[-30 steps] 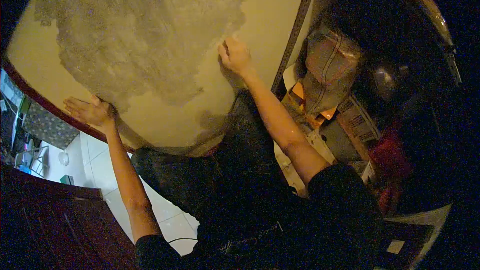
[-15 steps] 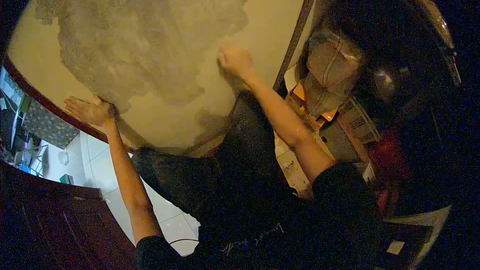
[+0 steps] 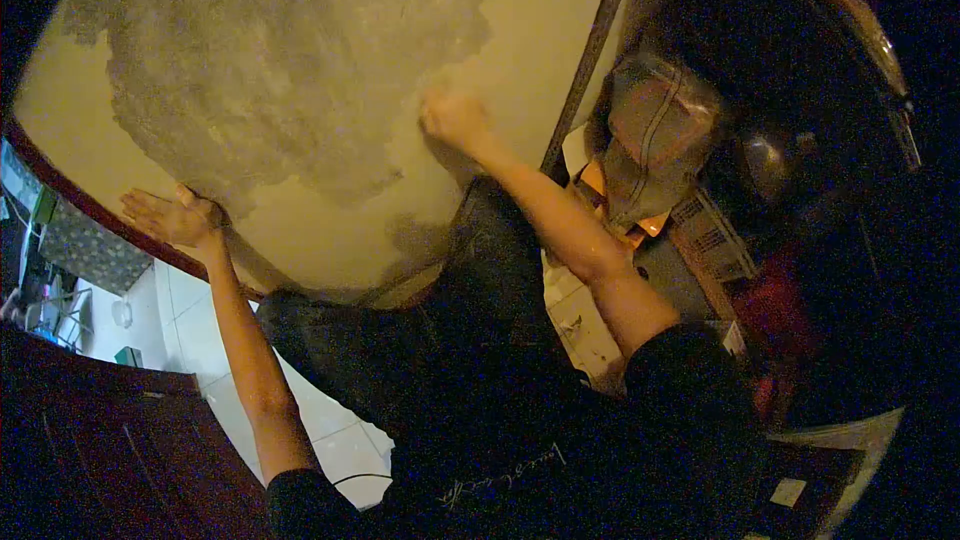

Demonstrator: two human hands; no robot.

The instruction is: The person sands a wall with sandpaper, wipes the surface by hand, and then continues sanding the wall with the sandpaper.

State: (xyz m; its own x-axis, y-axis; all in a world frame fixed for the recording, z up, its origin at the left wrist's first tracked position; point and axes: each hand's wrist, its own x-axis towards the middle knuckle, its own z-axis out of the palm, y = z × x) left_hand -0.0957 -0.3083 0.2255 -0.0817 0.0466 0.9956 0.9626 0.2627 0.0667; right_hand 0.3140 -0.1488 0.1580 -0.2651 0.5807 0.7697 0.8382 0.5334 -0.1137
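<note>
Top of the pale panel [image 3: 320,250] is cut off by the frame; it spans the upper left, directly in front of the person, with a rough grey patch [image 3: 290,80] across its middle. Right hand [image 3: 455,118] is motion-blurred at the panel, near the patch's right edge: fingers look curled in, though I can't tell if they hold anything. Left hand [image 3: 175,218] is spread flat, fingers extended, at the panel's lower left by the dark red edge [image 3: 95,208]. Far right mostly lost in darkness; a wrapped bundle [image 3: 655,125] shows beyond the dark strip [image 3: 588,65], other items there hard to make out. Versus half a second ago: right hand slightly further left along the panel, left hand in the same spot, whole view shifted a bit.
</note>
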